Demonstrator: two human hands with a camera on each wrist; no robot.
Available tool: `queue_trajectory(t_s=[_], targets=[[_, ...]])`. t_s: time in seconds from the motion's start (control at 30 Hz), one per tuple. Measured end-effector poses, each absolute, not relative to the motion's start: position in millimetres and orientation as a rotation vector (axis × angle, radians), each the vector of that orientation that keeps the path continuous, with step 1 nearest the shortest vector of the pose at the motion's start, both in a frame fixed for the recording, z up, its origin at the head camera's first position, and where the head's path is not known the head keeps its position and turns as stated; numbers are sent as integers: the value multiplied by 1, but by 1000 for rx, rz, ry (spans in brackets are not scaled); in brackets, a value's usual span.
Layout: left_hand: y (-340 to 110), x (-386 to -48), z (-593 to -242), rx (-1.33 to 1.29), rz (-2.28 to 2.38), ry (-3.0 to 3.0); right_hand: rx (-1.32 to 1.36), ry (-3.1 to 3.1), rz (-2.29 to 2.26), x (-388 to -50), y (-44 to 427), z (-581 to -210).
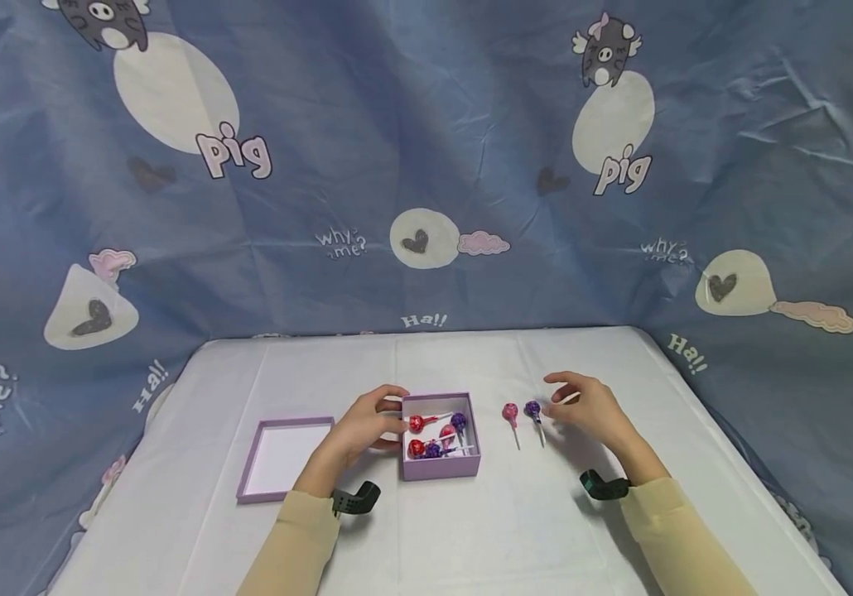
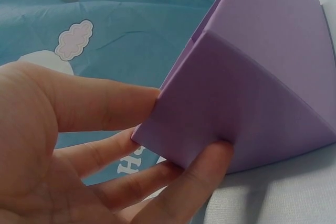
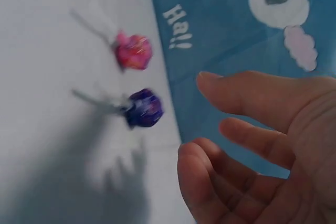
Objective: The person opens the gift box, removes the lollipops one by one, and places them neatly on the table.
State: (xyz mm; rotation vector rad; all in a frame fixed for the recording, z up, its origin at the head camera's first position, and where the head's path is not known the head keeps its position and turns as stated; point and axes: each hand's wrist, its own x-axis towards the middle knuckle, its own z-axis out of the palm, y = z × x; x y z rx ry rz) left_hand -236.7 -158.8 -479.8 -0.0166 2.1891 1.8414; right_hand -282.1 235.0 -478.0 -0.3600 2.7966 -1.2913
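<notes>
Right hand (image 1: 589, 407) loose, empty, near purple lollipop (image 1: 533, 409); left hand (image 1: 359, 429) uncurled, touching box (image 1: 441, 469). Best pinched squarely, box kept braced.

From here I see the box (image 1: 441, 469) near the middle of the table (image 1: 516, 538), lollipops (image 1: 416, 449) inside it; the left hand (image 1: 359, 426) at its left wall; the lid (image 1: 288, 459) farther out, towards the table's left edge; right of the box, two loose lollipops (image 1: 510, 411) side by side, sticks towards the near edge; the right hand (image 1: 592, 408) just right of those; cloth (image 1: 426, 178) behind the far edge.
</notes>
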Motion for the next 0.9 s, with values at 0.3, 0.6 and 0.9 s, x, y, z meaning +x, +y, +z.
queue_trajectory(t_s=[0.3,0.6,0.9], targets=[[-161,-236,-482,1,1859,2173,-450,2862,-1283,-270,219,-455],[-160,-238,-485,8,1866,2162,-536,2811,-1327,-253,191,-438],[-159,-238,-484,-13,1871,2160,-632,2733,-1379,-248,164,-434]])
